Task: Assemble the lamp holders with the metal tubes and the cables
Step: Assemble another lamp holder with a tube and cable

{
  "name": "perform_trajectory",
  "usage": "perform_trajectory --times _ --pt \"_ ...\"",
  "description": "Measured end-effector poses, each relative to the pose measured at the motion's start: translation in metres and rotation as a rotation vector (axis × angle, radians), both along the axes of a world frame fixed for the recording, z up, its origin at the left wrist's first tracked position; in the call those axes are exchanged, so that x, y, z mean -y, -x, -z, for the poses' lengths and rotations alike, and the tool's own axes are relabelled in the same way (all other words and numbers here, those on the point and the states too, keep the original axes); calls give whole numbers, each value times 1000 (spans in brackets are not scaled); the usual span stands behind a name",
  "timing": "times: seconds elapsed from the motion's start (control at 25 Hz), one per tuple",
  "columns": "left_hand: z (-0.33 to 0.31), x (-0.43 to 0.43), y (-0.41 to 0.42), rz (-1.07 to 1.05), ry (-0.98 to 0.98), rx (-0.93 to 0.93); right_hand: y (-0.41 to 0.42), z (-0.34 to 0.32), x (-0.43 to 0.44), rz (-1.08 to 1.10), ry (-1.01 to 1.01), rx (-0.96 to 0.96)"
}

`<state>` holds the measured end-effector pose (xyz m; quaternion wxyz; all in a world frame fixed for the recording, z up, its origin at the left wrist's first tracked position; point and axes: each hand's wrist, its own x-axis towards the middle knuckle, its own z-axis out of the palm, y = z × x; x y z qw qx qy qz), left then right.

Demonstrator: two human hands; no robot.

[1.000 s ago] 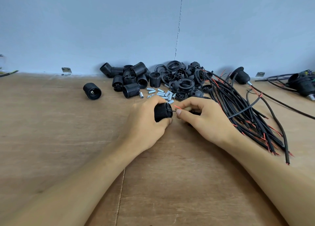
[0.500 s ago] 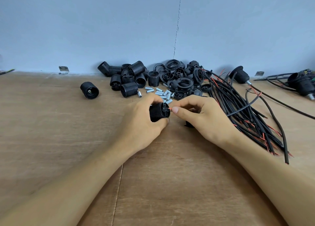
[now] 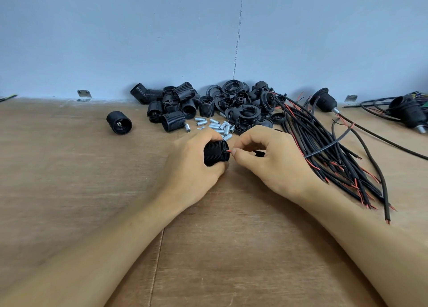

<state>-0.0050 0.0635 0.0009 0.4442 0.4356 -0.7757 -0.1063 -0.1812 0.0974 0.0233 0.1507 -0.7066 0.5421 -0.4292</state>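
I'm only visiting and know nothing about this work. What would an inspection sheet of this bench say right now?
Surface: wooden tabletop, with a seam running toward the camera.
Job's things: held lamp holder, black and ribbed; holder pile at the wall; lone holder left of it; caps and rings heap; small metal tubes loose in front.
Clutter: finished holders with cables, far right.
Hands: left hand grips the held lamp holder; right hand pinches a red wire end at its end face.
Cables: cable bundle, black with red tips, lying right of the right hand.
Surroundings: blue wall with a vertical crack; metal bracket at its foot.
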Motion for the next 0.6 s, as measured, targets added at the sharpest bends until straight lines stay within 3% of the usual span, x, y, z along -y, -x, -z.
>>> perform_trajectory --times 0.6 --pt "4 5 1 -3 24 44 1 6 5 -66 131 -162"
